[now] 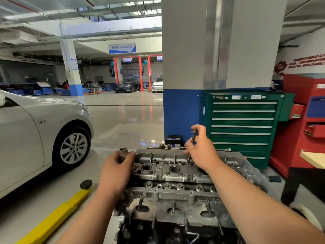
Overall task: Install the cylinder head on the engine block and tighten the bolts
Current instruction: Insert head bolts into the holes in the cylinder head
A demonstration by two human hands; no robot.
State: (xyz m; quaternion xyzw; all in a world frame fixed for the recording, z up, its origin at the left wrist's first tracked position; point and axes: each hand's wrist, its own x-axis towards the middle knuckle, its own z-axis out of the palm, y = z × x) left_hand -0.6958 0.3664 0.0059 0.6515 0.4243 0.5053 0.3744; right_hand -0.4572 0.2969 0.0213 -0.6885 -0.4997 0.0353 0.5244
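Your grey cast-aluminium cylinder head (168,173) already sits on top of the dark engine block (158,231), right in front of you. Your right hand (200,152) grips a long dark steel bolt (193,137). Its fingers (199,129) are curled round the upper shank, and the lower end points down into a hole on the far side of the head. Your left hand (117,166) rests at the left end of the head. Its fingers (130,154) are wrapped round a short chrome socket (123,152), held with the open end up.

From here, the main risk looks like the bolt going in crooked. It leans slightly, and if you turn it at that angle the threads in the engine block could cross and bind. Let it drop straight and start it by hand until it spins freely.

The cylinder head has open round bores and ports all along its top. If the socket slips from your left hand it could fall into one of them or roll off the edge.

I cannot tell whether any other bolts are in place. If none are, leaning on the head could shift it on the block and misalign the holes.

A green metal tool cabinet (242,124) stands behind the engine, and a silver car (35,129) is parked to your left.
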